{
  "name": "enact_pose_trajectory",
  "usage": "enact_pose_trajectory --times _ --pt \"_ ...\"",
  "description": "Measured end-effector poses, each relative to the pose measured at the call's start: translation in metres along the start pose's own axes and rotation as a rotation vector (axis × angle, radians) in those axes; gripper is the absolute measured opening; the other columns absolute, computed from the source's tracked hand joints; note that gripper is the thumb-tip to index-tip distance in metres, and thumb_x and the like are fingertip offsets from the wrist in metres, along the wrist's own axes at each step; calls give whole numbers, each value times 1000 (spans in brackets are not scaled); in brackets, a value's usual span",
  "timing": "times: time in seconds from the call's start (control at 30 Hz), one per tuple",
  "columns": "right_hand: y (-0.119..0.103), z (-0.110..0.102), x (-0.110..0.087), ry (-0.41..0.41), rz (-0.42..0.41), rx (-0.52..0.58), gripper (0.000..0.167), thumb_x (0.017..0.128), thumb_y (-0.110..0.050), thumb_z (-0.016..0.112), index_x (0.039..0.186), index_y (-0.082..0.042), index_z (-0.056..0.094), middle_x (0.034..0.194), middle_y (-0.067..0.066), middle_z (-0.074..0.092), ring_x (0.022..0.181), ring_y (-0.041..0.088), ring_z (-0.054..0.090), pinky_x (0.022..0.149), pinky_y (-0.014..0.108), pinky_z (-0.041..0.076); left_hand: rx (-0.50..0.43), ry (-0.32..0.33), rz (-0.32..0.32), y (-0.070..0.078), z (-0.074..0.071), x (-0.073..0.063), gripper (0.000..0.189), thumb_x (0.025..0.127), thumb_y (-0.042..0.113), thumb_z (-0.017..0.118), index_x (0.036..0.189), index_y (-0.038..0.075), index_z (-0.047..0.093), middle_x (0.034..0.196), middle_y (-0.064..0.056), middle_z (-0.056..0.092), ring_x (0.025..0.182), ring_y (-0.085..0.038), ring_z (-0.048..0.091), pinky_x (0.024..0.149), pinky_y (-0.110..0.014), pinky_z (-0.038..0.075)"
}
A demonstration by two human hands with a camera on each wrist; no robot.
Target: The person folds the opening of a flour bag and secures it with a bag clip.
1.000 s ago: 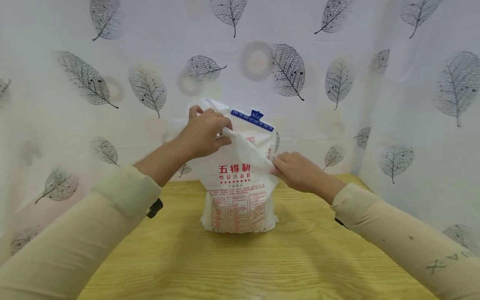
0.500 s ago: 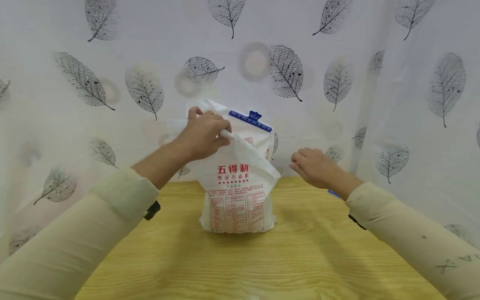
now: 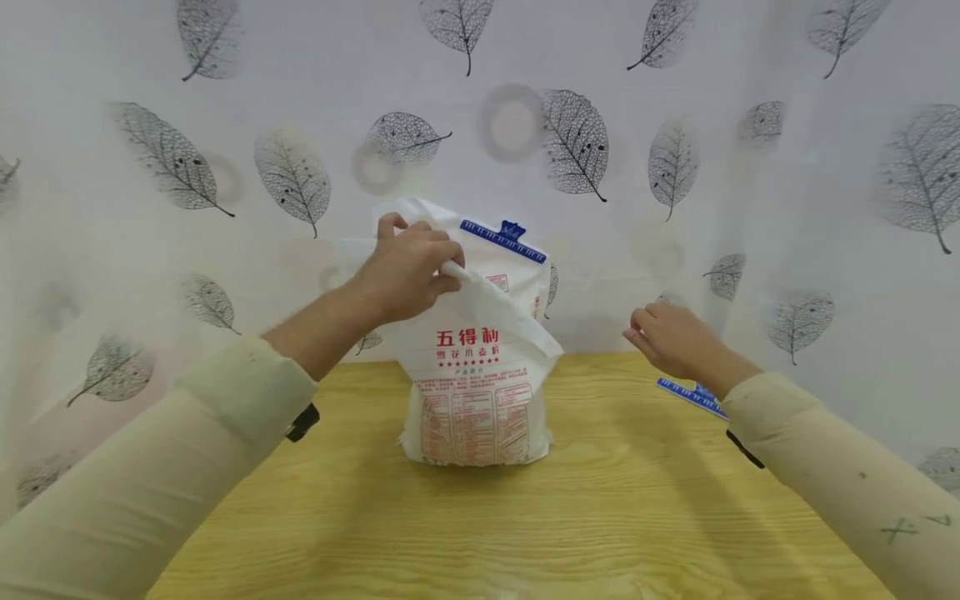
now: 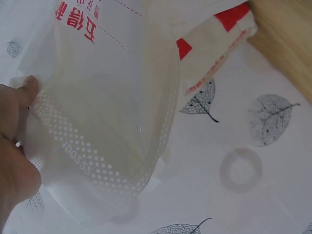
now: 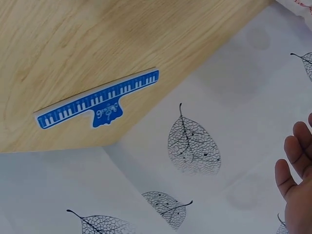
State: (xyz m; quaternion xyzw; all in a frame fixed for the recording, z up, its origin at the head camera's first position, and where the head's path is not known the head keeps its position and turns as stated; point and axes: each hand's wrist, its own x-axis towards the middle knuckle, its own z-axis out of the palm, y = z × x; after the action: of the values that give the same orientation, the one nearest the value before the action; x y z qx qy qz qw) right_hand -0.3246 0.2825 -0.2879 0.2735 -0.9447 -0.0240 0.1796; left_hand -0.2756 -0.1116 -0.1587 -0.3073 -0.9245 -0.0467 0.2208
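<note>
A white flour bag (image 3: 476, 425) with red print stands upright on the wooden table, its loose top twisted over to one side. My left hand (image 3: 411, 271) pinches the bag's upper edge between thumb and fingers. In the left wrist view the thumb lies over the dotted band of the bag mouth (image 4: 92, 161). A long blue clip (image 3: 504, 240) sits across the bag's top right part. My right hand (image 3: 675, 342) is in the air right of the bag, fingers loosely bent and holding nothing. Below it a second blue clip (image 5: 100, 100) lies flat on the table.
The wooden table (image 3: 480, 533) ends at a back edge against a pale curtain (image 3: 322, 67) printed with dark leaves. In the right wrist view the second clip lies near the table's corner.
My right hand has let go of the bag's right edge and moved away to the right. The second clip has come into sight beneath it. The left hand keeps its hold.
</note>
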Motion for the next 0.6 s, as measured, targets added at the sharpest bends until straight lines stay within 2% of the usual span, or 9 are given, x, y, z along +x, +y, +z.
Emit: enact_pose_trajectory --times 0.23,0.37,0.6 --pt "23 16 -19 -67 64 -37 25 102 -26 54 99 -3 62 90 10 63 78 24 60 68 44 52 9 26 19 0 2 -1 16 90 21 75 105 15 72 104 -1 72 108 -24 57 110 -57 17" --pt "33 23 -31 -121 90 -54 30 101 -26 56 104 3 65 94 14 64 83 29 62 73 47 54 14 55 36 0 2 -1 16 90 22 76 104 14 73 107 -1 72 110 -23 56 109 -57 17" --pt "47 38 -50 -210 157 -36 34 98 -23 60 109 9 63 95 20 63 85 34 61 75 50 53 14 59 28 -1 3 -3 19 90 21 76 107 13 74 112 -2 72 114 -24 55 109 -57 18"
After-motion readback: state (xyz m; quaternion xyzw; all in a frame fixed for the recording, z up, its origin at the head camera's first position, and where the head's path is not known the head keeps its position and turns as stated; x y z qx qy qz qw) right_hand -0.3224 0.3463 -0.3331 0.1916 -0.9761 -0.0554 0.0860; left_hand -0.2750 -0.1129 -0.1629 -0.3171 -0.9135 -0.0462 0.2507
